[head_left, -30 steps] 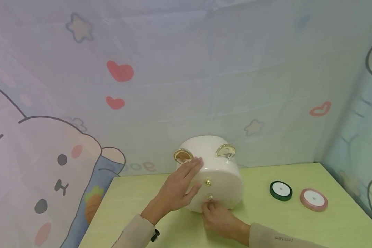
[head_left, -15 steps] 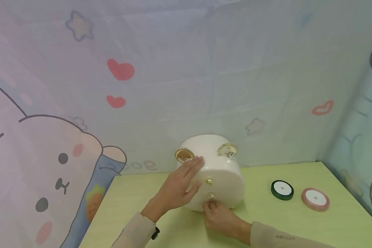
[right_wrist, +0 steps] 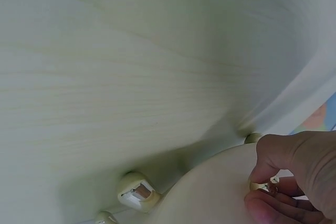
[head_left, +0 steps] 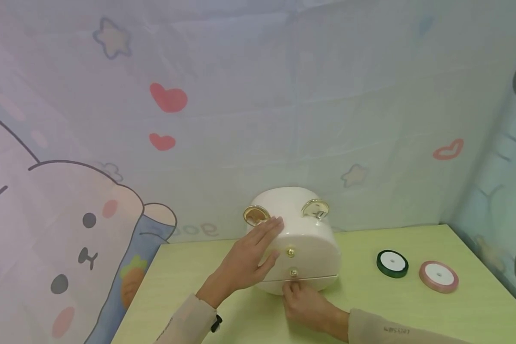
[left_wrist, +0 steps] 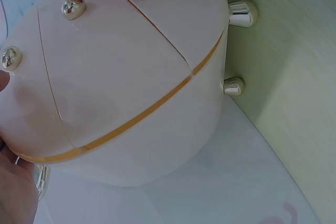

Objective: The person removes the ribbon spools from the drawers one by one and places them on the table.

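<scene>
A rounded white jewelry box [head_left: 313, 248] with gold knobs and two gold-rimmed ears stands on the table. My left hand [head_left: 249, 258] rests on its upper left side, fingers extended, near the left ear [head_left: 254, 216]. Low on the front, my right hand [head_left: 307, 303] pinches the knob [right_wrist: 270, 185] of the bottom drawer [head_left: 268, 286]. A thin dark seam shows above that drawer, which stands slightly forward. Two other knobs show above, an upper knob [head_left: 290, 252] and a lower knob [head_left: 294, 272]. Part of my left hand [left_wrist: 16, 192] edges into the left wrist view.
On the right of the light green table [head_left: 171, 282] lie a green ribbon spool [head_left: 392, 263] and a pink ribbon spool [head_left: 439, 275]. A printed cloth backdrop [head_left: 258, 95] hangs behind the table. Short gold feet [left_wrist: 242, 14] hold the box up.
The bottom drawer has come slightly forward, and a seam now shows above it. My right hand still pinches its knob; my left hand stays on the box.
</scene>
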Demonstrator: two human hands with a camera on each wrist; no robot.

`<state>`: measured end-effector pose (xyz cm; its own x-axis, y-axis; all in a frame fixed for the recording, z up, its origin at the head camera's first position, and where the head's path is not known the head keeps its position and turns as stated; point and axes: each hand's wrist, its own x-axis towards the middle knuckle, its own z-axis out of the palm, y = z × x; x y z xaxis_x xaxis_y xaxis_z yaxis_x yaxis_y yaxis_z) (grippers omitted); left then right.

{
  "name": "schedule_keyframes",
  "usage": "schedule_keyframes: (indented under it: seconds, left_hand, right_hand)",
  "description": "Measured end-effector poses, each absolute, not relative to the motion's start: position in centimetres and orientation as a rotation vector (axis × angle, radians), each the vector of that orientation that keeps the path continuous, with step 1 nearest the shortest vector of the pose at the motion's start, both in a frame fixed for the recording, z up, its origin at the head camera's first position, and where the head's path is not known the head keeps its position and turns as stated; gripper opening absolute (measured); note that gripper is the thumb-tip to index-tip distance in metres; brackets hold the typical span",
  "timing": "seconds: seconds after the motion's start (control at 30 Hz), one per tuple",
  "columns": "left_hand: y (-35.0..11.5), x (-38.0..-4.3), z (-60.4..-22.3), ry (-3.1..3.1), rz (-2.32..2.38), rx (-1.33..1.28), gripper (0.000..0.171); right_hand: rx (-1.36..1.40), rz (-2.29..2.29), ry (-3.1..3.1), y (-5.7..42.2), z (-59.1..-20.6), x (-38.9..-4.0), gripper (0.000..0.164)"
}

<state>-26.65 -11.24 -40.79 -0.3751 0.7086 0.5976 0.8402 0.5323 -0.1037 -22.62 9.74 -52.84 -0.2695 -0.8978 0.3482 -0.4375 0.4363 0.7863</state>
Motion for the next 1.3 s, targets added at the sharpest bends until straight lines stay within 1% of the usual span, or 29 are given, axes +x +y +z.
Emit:
schedule_keyframes:
  seconds: [0.1, 0.17, 0.7, 0.77, 0.83, 0.93, 0.97, 1.0, 1.07, 1.13, 1.17, 1.3]
  left_hand:
    - [-11.2, -26.6, -40.8, -2.184, -0.292, -1.247, 0.062]
    - [-11.2, -26.6, -40.9, -2.185, -0.29, -1.243, 0.062]
    - [-11.1, -26.4, -41.0, -2.179, -0.286, -1.222, 0.061]
    - [-11.1, -26.5, -41.0, -2.175, -0.286, -1.22, 0.061]
    - [-11.1, -26.5, -41.2, -2.174, -0.286, -1.218, 0.061]
    - [-11.1, -26.6, -41.3, -2.169, -0.29, -1.216, 0.062]
    - [-11.1, -26.6, -41.3, -2.17, -0.29, -1.214, 0.062]
    - [-11.1, -26.6, -41.4, -2.171, -0.29, -1.212, 0.062]
    - [-11.0, -26.6, -41.4, -2.172, -0.29, -1.209, 0.062]
    - [-11.0, -26.6, -41.4, -2.174, -0.288, -1.205, 0.062]
    - [-11.0, -26.6, -41.4, -2.174, -0.288, -1.204, 0.062]
    - [-10.9, -26.5, -41.3, -2.17, -0.289, -1.205, 0.062]
  right_hand:
    - [1.128, -0.674, -1.863, 9.7, -53.0, -22.4, 0.062]
    - [1.125, -0.648, -1.846, 9.7, -53.0, -22.2, 0.068]
    - [1.161, -0.427, -1.776, 9.7, -53.5, -19.9, 0.058]
    - [1.169, -0.395, -1.773, 9.7, -53.7, -19.6, 0.062]
    - [1.187, -0.367, -1.784, 9.7, -53.8, -19.2, 0.07]
    - [1.194, -0.334, -1.778, 9.7, -54.0, -18.8, 0.076]
    - [1.195, -0.316, -1.784, 9.7, -54.1, -18.6, 0.075]
    - [1.196, -0.309, -1.799, 9.7, -54.1, -18.4, 0.068]
    - [1.202, -0.255, -1.869, 9.7, -54.2, -17.9, 0.048]
    - [1.213, -0.202, -1.984, 9.8, -54.1, -17.1, 0.033]
    - [1.218, -0.178, -2.046, 9.8, -54.1, -16.7, 0.031]
    - [1.211, -0.139, -2.181, 9.7, -54.4, -15.5, 0.033]
